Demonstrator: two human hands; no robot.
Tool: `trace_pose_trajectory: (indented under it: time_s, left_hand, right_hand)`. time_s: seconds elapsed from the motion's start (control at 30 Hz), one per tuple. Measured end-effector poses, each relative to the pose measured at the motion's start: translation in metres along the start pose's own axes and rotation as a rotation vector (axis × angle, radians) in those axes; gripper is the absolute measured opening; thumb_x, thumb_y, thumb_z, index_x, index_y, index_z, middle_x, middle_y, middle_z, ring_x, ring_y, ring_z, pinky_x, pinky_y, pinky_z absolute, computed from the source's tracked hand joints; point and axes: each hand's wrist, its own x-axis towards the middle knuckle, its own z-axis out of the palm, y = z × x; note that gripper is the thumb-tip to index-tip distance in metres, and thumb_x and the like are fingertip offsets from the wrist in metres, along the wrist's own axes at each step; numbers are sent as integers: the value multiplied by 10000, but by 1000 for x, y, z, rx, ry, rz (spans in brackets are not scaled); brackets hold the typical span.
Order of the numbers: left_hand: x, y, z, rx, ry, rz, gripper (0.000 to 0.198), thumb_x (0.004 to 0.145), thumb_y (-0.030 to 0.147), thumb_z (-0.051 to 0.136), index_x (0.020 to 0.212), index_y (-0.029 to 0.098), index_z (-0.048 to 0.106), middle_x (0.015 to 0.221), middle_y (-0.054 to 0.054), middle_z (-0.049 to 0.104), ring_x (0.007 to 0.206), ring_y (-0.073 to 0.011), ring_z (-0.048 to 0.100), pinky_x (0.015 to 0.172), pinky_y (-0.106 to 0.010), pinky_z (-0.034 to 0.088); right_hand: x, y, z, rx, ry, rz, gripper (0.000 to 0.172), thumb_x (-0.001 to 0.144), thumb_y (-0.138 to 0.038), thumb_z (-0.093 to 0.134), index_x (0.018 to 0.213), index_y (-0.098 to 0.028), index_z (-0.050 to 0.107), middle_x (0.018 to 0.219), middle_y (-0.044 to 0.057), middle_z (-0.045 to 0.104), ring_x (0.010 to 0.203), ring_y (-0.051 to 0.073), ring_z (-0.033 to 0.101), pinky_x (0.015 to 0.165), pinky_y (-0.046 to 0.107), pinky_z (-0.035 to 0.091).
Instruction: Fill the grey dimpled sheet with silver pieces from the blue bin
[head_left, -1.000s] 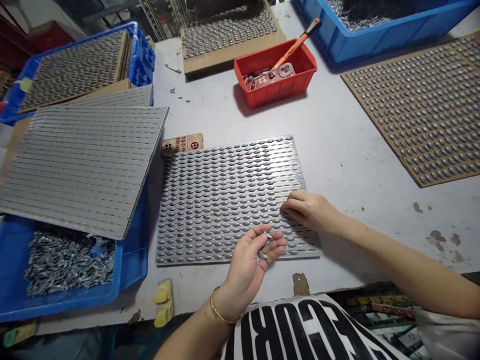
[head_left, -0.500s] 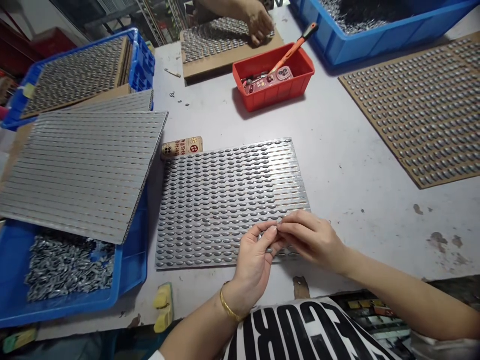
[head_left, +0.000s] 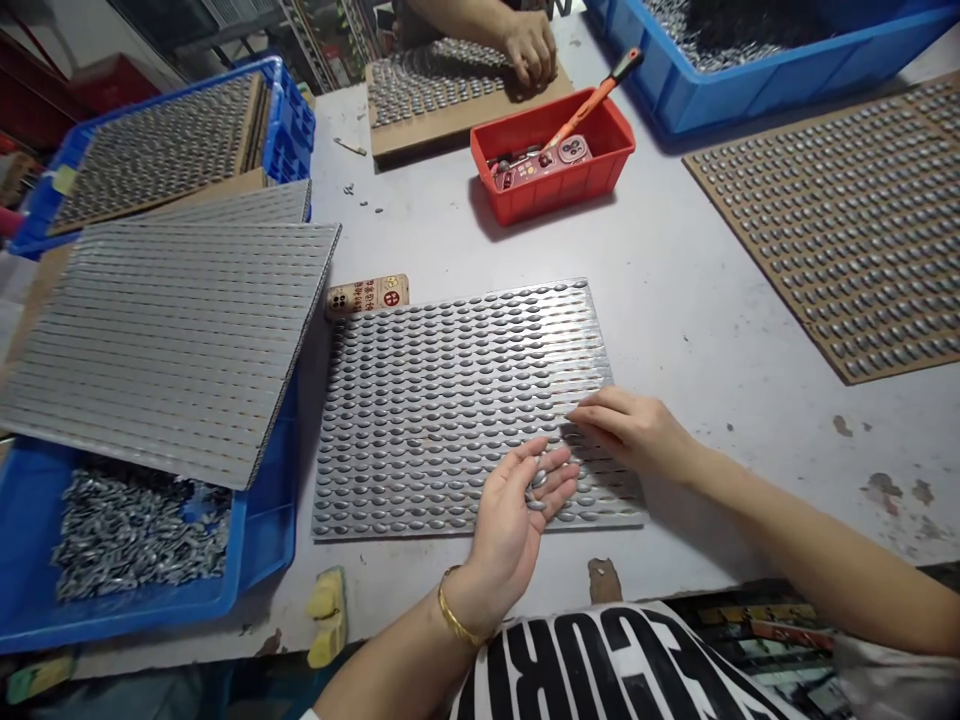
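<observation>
Small metal pieces (head_left: 538,488), oval and silvery, lie in the palm of the left hand (head_left: 517,515). That hand is turned palm up and loosely cupped, its fingers half curled around the few pieces. It hovers over the near edge of the grey board (head_left: 442,400), and a gold bracelet (head_left: 454,620) sits on the wrist. The forearm comes up from the lower edge of the view.

The right hand (head_left: 637,430) reaches in from the right with its forearm low across the tabletop (head_left: 690,310). It is palm down with the fingers drawn together, and the fingertips (head_left: 576,415) press on the board's right side, just beyond the left hand's fingers. Whether a piece sits under them cannot be told. Rows of the same pieces cover the board, which lies flat in front of the person.

To the left, a blue bin (head_left: 262,540) holds a loose heap of pieces under a ribbed grey sheet (head_left: 165,340). Farther back stands a red bin (head_left: 555,175), and beyond it a co-worker's hand (head_left: 529,50) rests on another filled board.
</observation>
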Motion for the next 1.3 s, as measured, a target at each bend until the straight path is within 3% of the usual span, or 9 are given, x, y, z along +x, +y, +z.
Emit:
trace_pose_trajectory:
  time_s: [0.17,0.37,0.57,0.7,0.83,0.93,1.03,1.13,1.3]
  left_hand:
    - [-2,-2,-4,67,-54,-12,191,863,313,625,954,155,568,953,-125,713,849,-202,694,821,-342,539]
    - [4,-3,-9,130,-57,50,248,822,298,684,988,115,673,728,-17,606,642,-80,553,611,-203,487]
    - [5,-1,-8,101,-41,36,218,794,242,710,973,133,651,881,-73,689,750,-125,646,755,-262,517]
    - [7,-2,-6,129,-68,53,173,783,237,720,889,134,631,778,-46,670,699,-115,627,701,-245,517]
    - [10,-1,-4,148,-123,58,137,785,206,710,866,115,648,701,-16,609,648,-87,567,607,-196,490]
    - [7,10,1,143,-135,-9,148,793,201,699,902,117,648,737,-31,629,659,-97,594,586,-191,492]
    - [1,27,4,83,-103,33,184,848,250,638,980,122,648,917,-88,680,761,-143,663,654,-229,542]
    - [-2,36,-1,-44,4,176,197,893,240,562,1027,118,640,1082,-129,676,989,-221,673,876,-326,549]
    - [0,23,-11,-52,29,27,261,874,164,577,1127,98,588,1136,-178,669,1062,-259,658,973,-374,511]
  right_hand:
    - [10,10,2,-178,-130,-53,214,921,-96,455,966,-169,651,865,65,658,806,165,577,628,258,441]
    - [11,13,3,-206,-191,-68,208,905,-94,463,930,-176,653,860,67,635,796,172,547,590,252,407]
    - [14,1,-9,89,-85,14,205,942,-165,466,1083,-183,612,929,87,642,849,183,585,679,297,496]
    - [17,-25,-22,384,-94,-22,219,938,-175,498,1134,-186,597,1018,99,638,929,180,598,753,310,522]
    - [15,-39,-24,359,-109,-80,176,936,-141,492,1040,-172,631,935,87,649,860,170,594,716,306,512]
    - [12,-33,-24,347,-72,-68,168,938,-140,489,1019,-173,633,890,81,655,819,164,600,680,295,517]
    - [12,-16,-23,339,36,4,154,926,-135,516,1011,-184,633,903,79,666,817,157,618,667,276,530]
    - [11,3,-13,252,108,77,161,913,-133,525,1008,-191,641,926,82,671,830,167,630,677,288,535]
    - [10,18,9,93,40,39,193,913,-108,488,994,-187,644,933,78,676,853,185,623,699,309,518]
